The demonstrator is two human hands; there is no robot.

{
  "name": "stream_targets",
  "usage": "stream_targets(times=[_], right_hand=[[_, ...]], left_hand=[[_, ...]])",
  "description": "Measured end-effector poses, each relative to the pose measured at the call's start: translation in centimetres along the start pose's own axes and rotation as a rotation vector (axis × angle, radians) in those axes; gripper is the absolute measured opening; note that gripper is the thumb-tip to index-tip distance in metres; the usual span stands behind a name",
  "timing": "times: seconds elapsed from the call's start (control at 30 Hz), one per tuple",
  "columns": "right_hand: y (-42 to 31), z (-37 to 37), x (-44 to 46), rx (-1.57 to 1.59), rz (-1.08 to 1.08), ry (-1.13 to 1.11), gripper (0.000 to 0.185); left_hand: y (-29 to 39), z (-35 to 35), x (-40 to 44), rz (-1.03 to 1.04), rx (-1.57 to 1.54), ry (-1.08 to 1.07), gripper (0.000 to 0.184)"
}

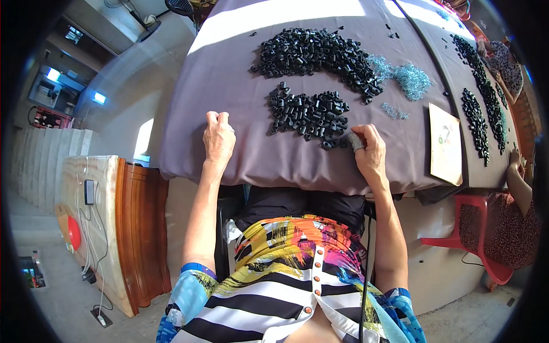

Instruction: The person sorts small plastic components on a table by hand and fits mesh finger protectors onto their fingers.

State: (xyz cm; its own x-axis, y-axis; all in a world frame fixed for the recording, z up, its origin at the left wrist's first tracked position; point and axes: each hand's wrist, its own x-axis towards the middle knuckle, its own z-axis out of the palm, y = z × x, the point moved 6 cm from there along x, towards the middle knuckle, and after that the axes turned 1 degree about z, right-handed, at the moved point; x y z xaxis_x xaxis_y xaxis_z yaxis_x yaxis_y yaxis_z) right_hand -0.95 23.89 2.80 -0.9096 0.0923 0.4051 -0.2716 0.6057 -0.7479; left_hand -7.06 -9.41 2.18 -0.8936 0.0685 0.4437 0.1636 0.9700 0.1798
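Note:
My left hand (219, 138) is closed over the left part of the cloth-covered table, fingers curled together; whatever is in them, if anything, is hidden. My right hand (372, 153) is also closed, at the lower right edge of the smaller pile of black tube-like parts (309, 111). A grey wrap (355, 141) covers one of its digits. Whether a part is pinched there is too small to tell. Behind lies a larger heap of black parts (309, 51). To its right is a loose pile of small, shiny bluish-silver pieces (412, 81), with a few more nearer me.
A flat board or booklet (445, 143) lies at the right of the mauve cloth (257, 160). Past a dark seam are more black parts (474, 123) and another person's hand (516, 162). A red plastic chair (466, 228) stands lower right; a wooden cabinet (143, 228) stands left.

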Motion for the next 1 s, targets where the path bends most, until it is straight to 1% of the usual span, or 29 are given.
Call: stream_targets(times=[0.1,0.2,0.3,0.33,0.43,0.5,0.53,0.57,0.63,0.7,0.77,0.83,0.87,1.0], right_hand=[[0.1,0.0,0.0,-0.007,-0.011,0.006,0.025],[-0.1,-0.2,0.0,0.013,-0.011,0.013,0.023],[-0.1,0.0,0.0,0.021,-0.007,0.018,0.023],[0.1,0.0,0.0,0.020,-0.004,0.019,0.022],[0.2,0.1,-0.1,0.036,0.041,0.007,0.024],[0.2,0.0,0.0,0.012,-0.004,0.016,0.028],[0.3,0.1,0.0,0.016,0.007,0.012,0.028],[0.5,0.2,0.0,0.021,0.014,0.009,0.029],[0.5,0.4,0.0,0.034,0.023,0.000,0.030],[0.7,0.4,0.0,0.041,0.024,0.004,0.031],[0.9,0.5,-0.1,0.045,0.026,0.007,0.032],[1.0,0.5,-0.1,0.041,0.040,0.005,0.033],[1.0,0.5,-0.1,0.036,0.043,0.004,0.033],[1.0,0.5,-0.2,0.044,0.062,0.003,0.032]], left_hand=[[-0.5,0.0,-0.4,0.056,-0.072,0.084,0.013],[-1.4,-1.5,-0.7,0.138,-0.327,0.233,0.018],[-4.9,-0.4,-2.7,-0.447,-0.964,-0.137,0.025],[-4.4,-1.2,-3.7,-0.565,-1.126,-0.184,0.026],[-5.1,-3.0,-8.0,-0.610,-1.335,-0.379,0.020],[-6.6,-4.5,-11.0,-0.658,-1.342,-0.451,0.019],[-7.3,-5.3,-12.2,-0.707,-1.344,-0.472,0.019],[-8.5,-5.3,-13.6,-0.760,-1.268,-0.520,0.024],[-11.1,-3.7,-16.7,-0.858,-1.118,-0.607,0.034],[-12.5,-1.2,-18.7,-0.881,-0.986,-0.654,0.030],[-12.8,1.2,-18.6,-0.654,-0.562,-0.628,0.024],[-15.8,6.2,-19.1,-0.469,-0.241,-0.519,0.026],[-16.4,7.6,-18.9,-0.374,-0.082,-0.462,0.027],[-15.6,8.4,-18.5,-0.290,-0.114,-0.551,0.031]])
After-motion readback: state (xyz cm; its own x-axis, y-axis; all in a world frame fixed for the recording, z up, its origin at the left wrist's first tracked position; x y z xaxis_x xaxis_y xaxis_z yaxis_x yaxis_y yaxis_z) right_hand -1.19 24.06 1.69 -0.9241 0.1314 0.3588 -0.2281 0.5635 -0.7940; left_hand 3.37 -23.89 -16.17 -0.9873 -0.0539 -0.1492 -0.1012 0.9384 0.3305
